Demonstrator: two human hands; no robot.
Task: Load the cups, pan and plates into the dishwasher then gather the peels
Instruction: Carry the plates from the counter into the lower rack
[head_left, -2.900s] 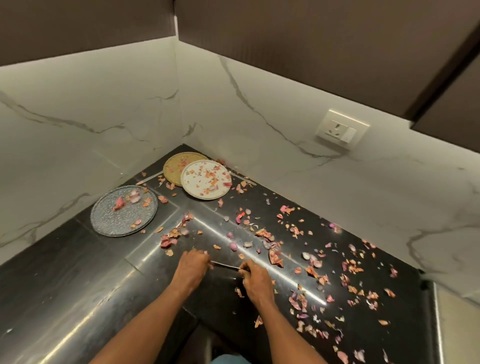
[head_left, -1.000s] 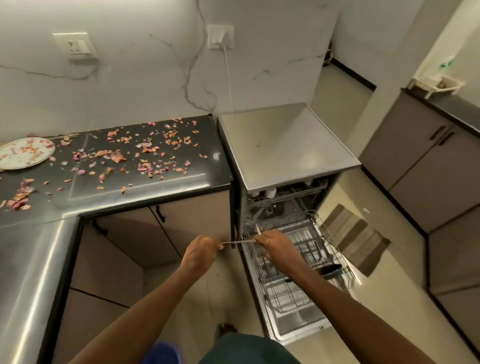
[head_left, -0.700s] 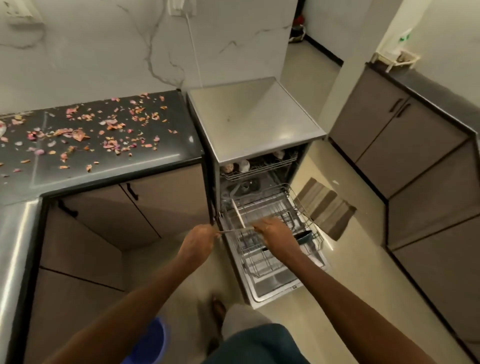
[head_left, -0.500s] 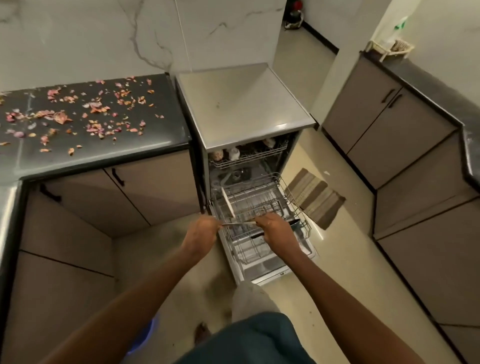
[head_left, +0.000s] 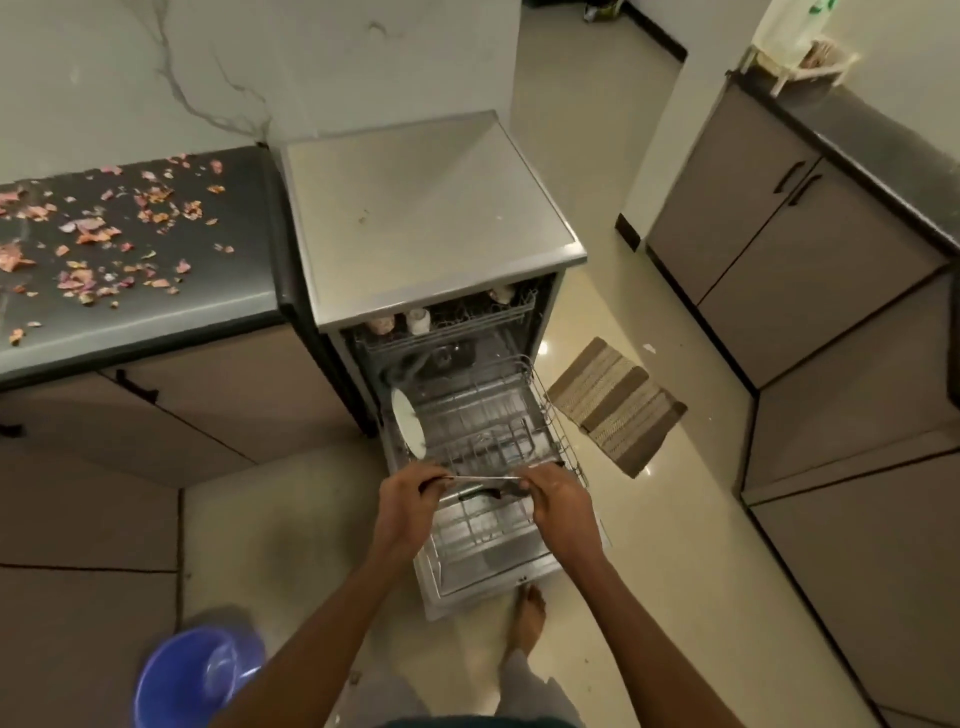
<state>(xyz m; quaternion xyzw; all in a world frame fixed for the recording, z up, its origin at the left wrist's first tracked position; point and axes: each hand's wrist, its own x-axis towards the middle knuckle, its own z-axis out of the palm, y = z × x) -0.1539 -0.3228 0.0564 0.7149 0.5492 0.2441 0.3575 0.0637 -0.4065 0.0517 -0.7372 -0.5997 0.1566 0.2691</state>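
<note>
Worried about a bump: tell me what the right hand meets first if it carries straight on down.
Likely the pulled-out lower rack, about where a dark handle lies below the right hand. Depth is unclear.

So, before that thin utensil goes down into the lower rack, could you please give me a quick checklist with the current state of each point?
1. Utensil held at both ends: ok. The left hand and right hand each pinch an end of the thin utensil.
2. Lower rack pulled out over the open door: ok.
3. Utensil above the rack: ok, it sits level over the front section.
4. Free slot below it: cannot tell; a dark handle lies just beneath.
5. White plate out of the way: ok, it stands at the rack's left side.
6. Peels gathered: not ok, scattered on the counter.
</note>
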